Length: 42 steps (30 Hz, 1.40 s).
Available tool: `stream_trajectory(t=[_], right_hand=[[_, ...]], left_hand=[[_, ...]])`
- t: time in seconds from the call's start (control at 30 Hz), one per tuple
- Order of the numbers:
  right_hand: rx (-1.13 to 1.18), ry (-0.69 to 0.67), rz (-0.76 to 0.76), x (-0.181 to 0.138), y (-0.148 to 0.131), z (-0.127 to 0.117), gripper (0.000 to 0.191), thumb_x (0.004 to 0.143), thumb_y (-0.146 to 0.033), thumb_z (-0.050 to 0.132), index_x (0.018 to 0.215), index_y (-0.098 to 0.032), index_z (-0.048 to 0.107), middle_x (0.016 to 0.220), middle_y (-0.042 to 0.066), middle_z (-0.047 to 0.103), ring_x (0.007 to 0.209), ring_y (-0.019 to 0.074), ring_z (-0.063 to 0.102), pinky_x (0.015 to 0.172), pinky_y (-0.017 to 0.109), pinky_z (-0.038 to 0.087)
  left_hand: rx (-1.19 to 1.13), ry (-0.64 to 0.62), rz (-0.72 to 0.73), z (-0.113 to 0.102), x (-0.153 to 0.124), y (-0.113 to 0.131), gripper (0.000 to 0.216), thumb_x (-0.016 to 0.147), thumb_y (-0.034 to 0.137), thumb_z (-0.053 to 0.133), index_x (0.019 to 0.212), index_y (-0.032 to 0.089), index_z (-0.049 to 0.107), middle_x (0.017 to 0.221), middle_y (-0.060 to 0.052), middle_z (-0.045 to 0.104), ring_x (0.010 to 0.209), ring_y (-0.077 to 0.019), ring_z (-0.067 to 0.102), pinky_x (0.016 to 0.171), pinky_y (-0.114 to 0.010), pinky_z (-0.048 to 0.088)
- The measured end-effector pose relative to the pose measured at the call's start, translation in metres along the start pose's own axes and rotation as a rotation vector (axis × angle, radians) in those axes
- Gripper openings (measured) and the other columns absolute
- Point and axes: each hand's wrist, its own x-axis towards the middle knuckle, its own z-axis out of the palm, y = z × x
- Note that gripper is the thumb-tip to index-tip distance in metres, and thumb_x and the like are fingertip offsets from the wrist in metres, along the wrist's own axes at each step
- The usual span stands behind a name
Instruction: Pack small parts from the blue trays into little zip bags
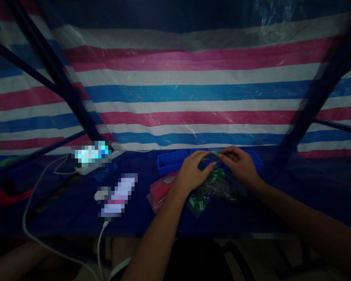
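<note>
Over the table, my two hands meet at a small pale green piece [215, 153], too dim and small to name. My right hand [240, 164] pinches it between thumb and fingers. My left hand [194, 173] has its fingers stretched toward it, with the fingertips at its near side and the thumb held apart below. Beneath the hands lie clear plastic bags [222, 187] and a green-tinted bag [197, 203] with small pieces inside. Pink-red bags [163, 189] lie beside my left wrist. Blue plastic bins [172, 160] stand just behind the hands.
A phone [119, 195] with a cable plugged in lies at left, beside a pale round object [102, 194]. A lit screen [92, 154] rests on a white power strip [101, 162]. Striped sheeting [193, 93] hangs behind the blue table [76, 210], between dark metal posts [312, 86].
</note>
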Motion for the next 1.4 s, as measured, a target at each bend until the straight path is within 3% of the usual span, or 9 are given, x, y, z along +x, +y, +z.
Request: stream_trajectory(t=[0.13, 0.27, 0.4, 0.5, 0.67, 0.9, 1.0, 1.2, 1.4], right_hand=[[-0.045, -0.197, 0.025, -0.005, -0.008, 0.002, 0.031, 0.085, -0.051, 0.076, 0.101, -0.024, 0.076, 0.106, 0.006, 0.078, 0.102, 0.0252, 0.072, 0.094, 0.040, 0.056], [-0.043, -0.185, 0.031, -0.004, -0.012, 0.001, 0.031, 0.094, -0.052, 0.064, 0.102, -0.024, 0.076, 0.108, 0.006, 0.077, 0.097, 0.0235, 0.072, 0.097, 0.042, 0.055], [0.032, -0.046, 0.013, -0.001, -0.006, 0.002, 0.036, 0.082, -0.047, 0.080, 0.109, -0.026, 0.071, 0.111, 0.006, 0.074, 0.098, 0.0225, 0.071, 0.087, 0.037, 0.060], [0.070, -0.084, 0.023, -0.001, -0.002, 0.003, 0.052, 0.076, -0.044, 0.087, 0.120, -0.027, 0.067, 0.120, 0.008, 0.073, 0.111, 0.0245, 0.069, 0.093, 0.038, 0.059], [0.064, -0.150, 0.078, -0.003, 0.000, 0.004, 0.039, 0.074, -0.045, 0.088, 0.102, -0.023, 0.073, 0.104, 0.006, 0.078, 0.097, 0.0232, 0.074, 0.092, 0.038, 0.060], [0.050, 0.037, 0.095, 0.002, 0.005, -0.002, 0.038, 0.075, -0.046, 0.087, 0.097, -0.024, 0.064, 0.079, -0.001, 0.071, 0.062, 0.0144, 0.066, 0.062, 0.027, 0.055], [0.058, 0.078, 0.077, 0.002, 0.003, -0.002, 0.039, 0.075, -0.045, 0.087, 0.096, -0.024, 0.062, 0.081, -0.002, 0.071, 0.066, 0.0146, 0.066, 0.065, 0.028, 0.056], [0.024, -0.162, 0.073, -0.006, -0.009, 0.002, 0.034, 0.082, -0.051, 0.079, 0.098, -0.023, 0.072, 0.100, 0.005, 0.076, 0.096, 0.0223, 0.071, 0.088, 0.034, 0.057], [-0.040, -0.099, 0.060, -0.004, -0.009, 0.001, 0.032, 0.086, -0.053, 0.074, 0.097, -0.023, 0.072, 0.097, 0.005, 0.075, 0.078, 0.0191, 0.070, 0.079, 0.036, 0.058]], left_hand=[[-0.012, -0.035, -0.017, 0.004, -0.001, 0.000, 0.044, 0.096, 0.041, 0.067, 0.135, 0.022, 0.062, 0.130, -0.010, 0.069, 0.119, -0.0235, 0.066, 0.106, -0.042, 0.054], [0.013, 0.025, -0.063, 0.005, 0.000, -0.004, 0.029, 0.099, 0.027, 0.062, 0.127, 0.022, 0.068, 0.123, -0.007, 0.073, 0.111, -0.0216, 0.069, 0.102, -0.040, 0.055], [-0.017, 0.129, -0.115, 0.003, 0.001, -0.005, 0.035, 0.098, 0.023, 0.061, 0.133, 0.024, 0.065, 0.121, -0.007, 0.073, 0.103, -0.0205, 0.071, 0.095, -0.037, 0.058], [-0.107, 0.145, -0.149, 0.002, 0.001, -0.003, 0.053, 0.097, 0.023, 0.063, 0.149, 0.026, 0.051, 0.117, -0.006, 0.074, 0.102, -0.0193, 0.073, 0.097, -0.036, 0.058], [-0.171, 0.073, -0.130, 0.005, 0.001, -0.001, 0.063, 0.097, 0.021, 0.064, 0.154, 0.028, 0.041, 0.110, -0.003, 0.076, 0.102, -0.0181, 0.073, 0.099, -0.037, 0.057], [0.116, 0.064, 0.042, 0.007, -0.002, -0.006, 0.039, 0.100, 0.026, 0.059, 0.139, 0.023, 0.056, 0.136, -0.010, 0.062, 0.130, -0.0233, 0.058, 0.114, -0.044, 0.049], [0.140, -0.021, 0.101, 0.009, -0.004, -0.004, 0.038, 0.100, 0.033, 0.060, 0.137, 0.023, 0.059, 0.139, -0.010, 0.060, 0.132, -0.0235, 0.056, 0.115, -0.045, 0.048], [0.064, -0.030, 0.048, 0.010, -0.003, -0.004, 0.043, 0.097, 0.040, 0.066, 0.135, 0.022, 0.059, 0.134, -0.010, 0.065, 0.126, -0.0240, 0.061, 0.111, -0.044, 0.051], [0.105, 0.038, -0.042, 0.007, 0.001, -0.007, 0.020, 0.102, 0.026, 0.055, 0.116, 0.019, 0.068, 0.112, -0.008, 0.073, 0.106, -0.0224, 0.069, 0.098, -0.041, 0.056]])
